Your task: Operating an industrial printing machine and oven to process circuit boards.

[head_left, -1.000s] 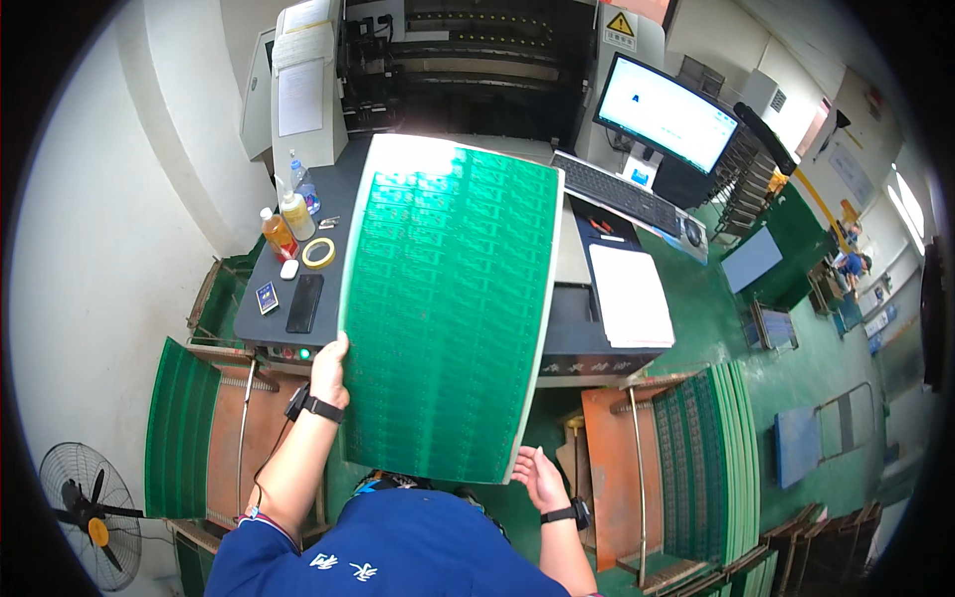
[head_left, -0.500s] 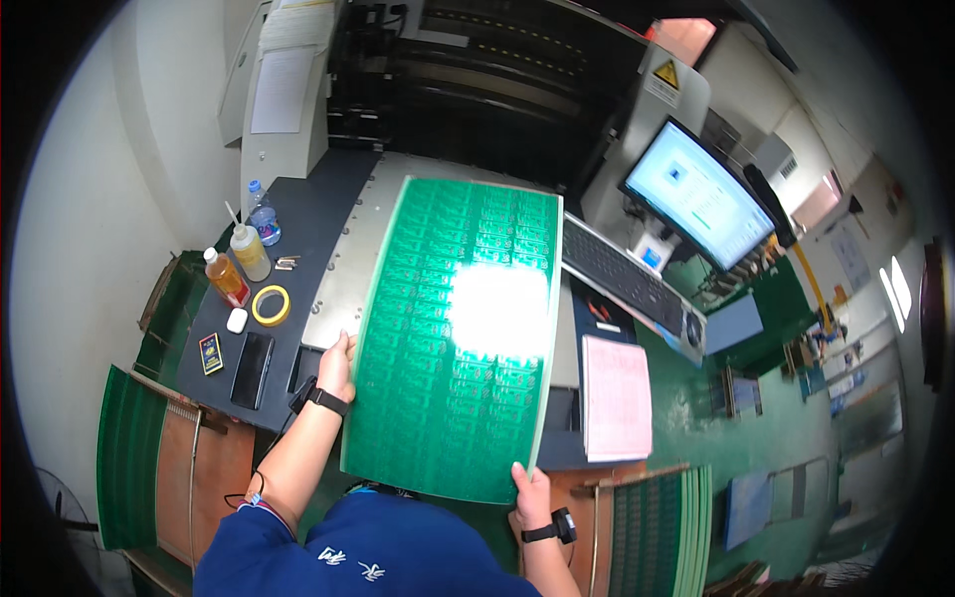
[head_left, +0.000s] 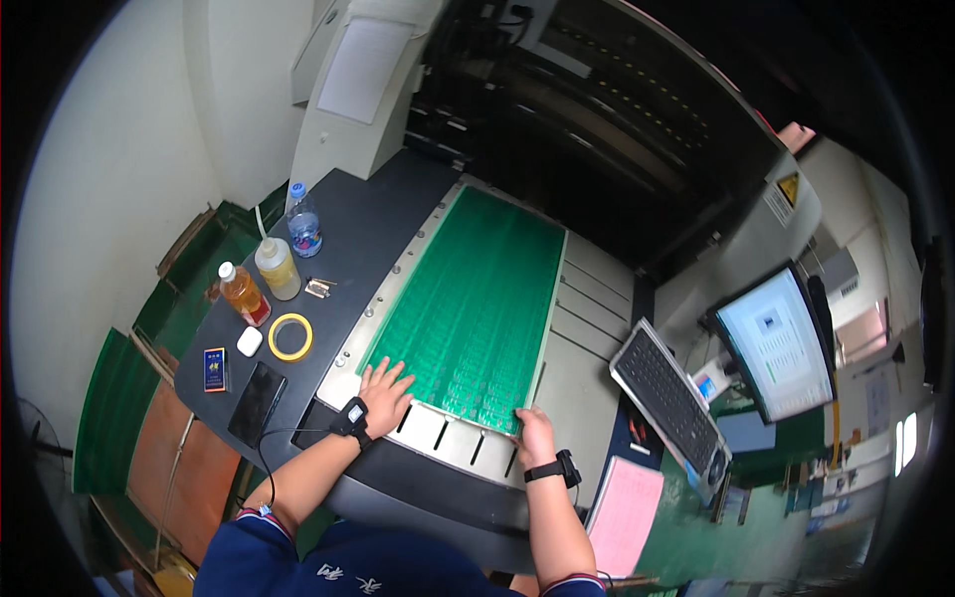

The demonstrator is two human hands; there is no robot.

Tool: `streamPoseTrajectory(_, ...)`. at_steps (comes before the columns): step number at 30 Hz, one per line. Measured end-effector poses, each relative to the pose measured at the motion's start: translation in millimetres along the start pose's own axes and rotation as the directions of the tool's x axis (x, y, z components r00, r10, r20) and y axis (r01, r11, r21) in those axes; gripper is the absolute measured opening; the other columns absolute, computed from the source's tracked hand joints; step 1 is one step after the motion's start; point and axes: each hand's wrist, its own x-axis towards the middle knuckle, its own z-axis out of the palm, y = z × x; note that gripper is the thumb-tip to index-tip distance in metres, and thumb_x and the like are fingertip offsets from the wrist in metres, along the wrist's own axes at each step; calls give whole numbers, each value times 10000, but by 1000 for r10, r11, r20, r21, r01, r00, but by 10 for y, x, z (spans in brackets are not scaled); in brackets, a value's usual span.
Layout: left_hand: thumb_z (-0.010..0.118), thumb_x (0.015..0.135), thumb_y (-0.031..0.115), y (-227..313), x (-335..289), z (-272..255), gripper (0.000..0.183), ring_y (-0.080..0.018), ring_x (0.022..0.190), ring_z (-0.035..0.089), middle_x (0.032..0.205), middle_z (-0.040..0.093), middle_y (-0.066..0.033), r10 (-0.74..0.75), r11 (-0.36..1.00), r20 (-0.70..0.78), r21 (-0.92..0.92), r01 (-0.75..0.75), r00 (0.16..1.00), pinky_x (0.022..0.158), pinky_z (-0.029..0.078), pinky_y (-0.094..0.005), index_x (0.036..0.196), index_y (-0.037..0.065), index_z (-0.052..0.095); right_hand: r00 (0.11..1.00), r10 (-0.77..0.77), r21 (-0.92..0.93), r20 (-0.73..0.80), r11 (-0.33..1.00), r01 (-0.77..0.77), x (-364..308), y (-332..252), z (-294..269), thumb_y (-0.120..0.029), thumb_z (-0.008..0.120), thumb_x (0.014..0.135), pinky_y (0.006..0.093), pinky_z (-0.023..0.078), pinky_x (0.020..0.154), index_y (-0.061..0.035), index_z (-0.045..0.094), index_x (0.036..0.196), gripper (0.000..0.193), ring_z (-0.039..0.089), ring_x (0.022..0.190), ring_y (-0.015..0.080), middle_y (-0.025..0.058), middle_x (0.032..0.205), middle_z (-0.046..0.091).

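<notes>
A green circuit board panel (head_left: 473, 298) lies flat on the slotted pale metal bed (head_left: 587, 323) of a machine. My left hand (head_left: 386, 398) rests with fingers spread over the panel's near left corner. At the near right corner, my right hand (head_left: 534, 438) pinches the panel's edge between thumb and curled fingers. Both wrists wear black straps with small devices on them.
Left, on the dark tabletop (head_left: 363, 214), are several bottles, a yellow tape roll (head_left: 290, 337), a white case (head_left: 250, 341), a small blue box (head_left: 215, 369) and a phone (head_left: 258, 403). A keyboard (head_left: 668, 403), monitor (head_left: 776, 338) and pink papers (head_left: 625, 517) are on the right. The dark machine opening (head_left: 557, 109) is behind.
The panel went from being held up by both hands to lying on the bed. My left hand left its side edge and spread on top. My view turned.
</notes>
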Motion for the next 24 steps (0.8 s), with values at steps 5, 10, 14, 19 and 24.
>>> streamPoseTrajectory(5, 535, 812, 219, -196, -120, -26, 324, -348, 1211, 346, 1231, 468, -130, -61, 993, -51, 99, 66, 997, 1001, 240, -520, 1105, 85, 561, 882, -463, -895, 81, 355, 268, -18, 179, 230, -132, 562, 748, 390, 347, 953, 98, 441, 1182, 506, 435, 1115, 353, 236, 1132, 509)
streamPoseTrajectory(10, 567, 776, 173, -168, -101, -45, 265, -379, 1133, 401, 1130, 511, -177, -44, 994, -189, 89, 61, 981, 930, 314, -486, 998, 30, 585, 809, -535, -897, 242, 196, 397, -356, 342, 323, -175, 549, 767, 450, 279, 1002, 65, 465, 1175, 481, 333, 1212, 402, 269, 1238, 429)
streamPoseTrajectory(14, 556, 780, 174, -148, -92, -35, 246, -376, 1137, 397, 1125, 520, -177, -61, 997, -169, 46, 70, 984, 947, 301, -495, 967, 23, 608, 809, -527, -912, 260, 140, 385, -352, 348, 338, -199, 538, 784, 451, 266, 1010, 77, 481, 1152, 464, 326, 1224, 405, 284, 1262, 404)
streamPoseTrajectory(19, 551, 774, 160, -120, -89, -40, 252, -370, 1140, 394, 1137, 513, -165, -55, 993, -195, 87, 73, 979, 945, 296, -499, 987, 33, 596, 772, -524, -904, 360, 8, 427, -197, 237, 370, -211, 540, 789, 445, 294, 997, 90, 509, 1112, 443, 372, 1186, 418, 294, 1205, 454)
streamPoseTrajectory(24, 554, 767, 155, -163, -132, -43, 248, -358, 1135, 398, 1136, 510, -158, 22, 995, -229, 102, 1, 973, 937, 300, -500, 990, 54, 595, 791, -496, -857, 359, 160, 489, -24, 47, 220, -215, 529, 809, 409, 368, 951, 38, 543, 1106, 390, 468, 1102, 390, 259, 1125, 528)
